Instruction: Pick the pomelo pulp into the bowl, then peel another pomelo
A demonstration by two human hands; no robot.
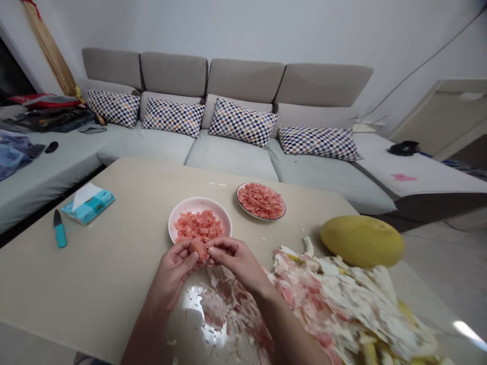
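Note:
Between my two hands, just over the near rim of a white bowl (175, 208), is a piece of pink pomelo flesh (199, 248). My left hand (177, 266) grips it from the left with thumb and fingers. On its right side my right hand (238, 261) pinches at the piece with thumb and forefinger. Pink pomelo pulp (200, 224) lies heaped in the bowl. Farther back, a dark-rimmed plate (239, 195) is piled with more pink pulp (262, 200). Thin scraps of membrane (236, 299) are scattered on the table under my right forearm.
A large heap of white and yellow peel (342, 299) covers the table's right side, with a whole yellow pomelo (361, 241) behind it. At left lie a teal-handled knife (59, 230) and a blue tissue pack (89, 204). A sofa (232, 152) with checkered cushions stands beyond the table.

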